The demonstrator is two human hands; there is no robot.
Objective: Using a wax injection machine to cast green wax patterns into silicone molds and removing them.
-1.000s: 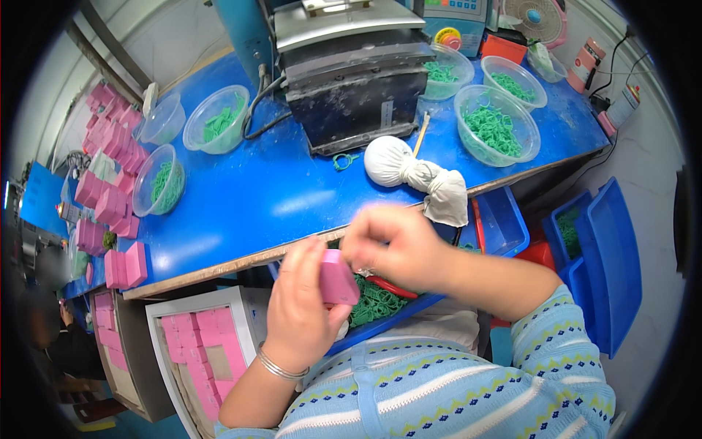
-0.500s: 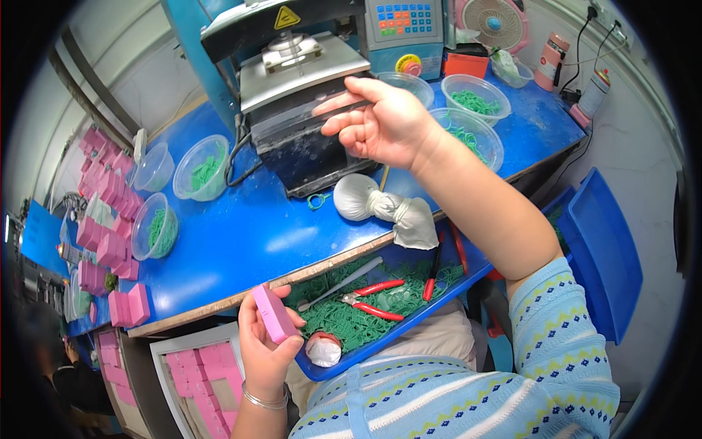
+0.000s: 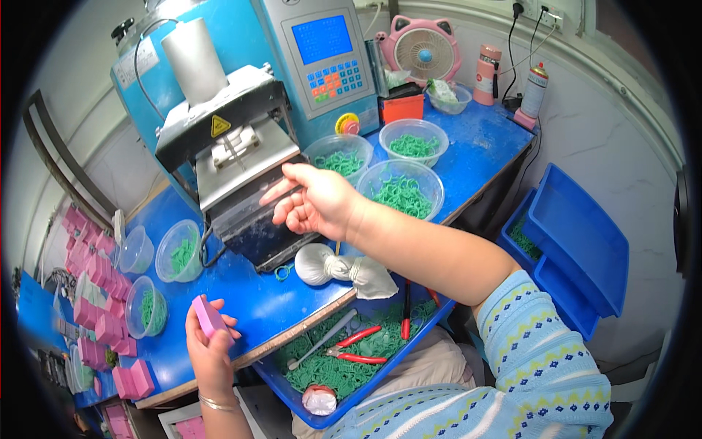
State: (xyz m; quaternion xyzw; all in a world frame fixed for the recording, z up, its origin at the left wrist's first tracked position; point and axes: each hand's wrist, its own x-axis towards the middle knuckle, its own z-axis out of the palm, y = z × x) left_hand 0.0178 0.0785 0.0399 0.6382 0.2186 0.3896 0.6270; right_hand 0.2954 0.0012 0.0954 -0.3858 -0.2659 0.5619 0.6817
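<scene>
In my left hand [image 3: 210, 351] is a pink rectangular block [image 3: 210, 316], gripped between thumb and fingers above the table's front edge. My right hand [image 3: 319, 202] hangs in front of the black lower part of a press machine [image 3: 252, 164], index finger stretched out and the others loosely curled, with nothing seen in it. Below it a tied white cloth pouch [image 3: 344, 269] lies at the table edge, beside a small green ring [image 3: 283, 272]. A blue tray [image 3: 296, 412] of green wax-like pieces sits at my lap, holding red-handled pliers [image 3: 358, 345], a grey tweezer-like tool [image 3: 322, 340] and a small white-topped round thing [image 3: 319, 400].
Clear bowls of green pieces stand right of the press [image 3: 414, 143] and left of it [image 3: 180, 251]. Pink blocks [image 3: 102, 322] are stacked at the far left. A keypad panel [image 3: 333, 58], a pink fan [image 3: 424, 51] and a spray can [image 3: 534, 91] stand behind. Blue bins [image 3: 581, 238] are at right.
My view has tilted up toward the press. The left hand with the pink block has moved left, from over the tray to over the table edge. The right hand stays before the press.
</scene>
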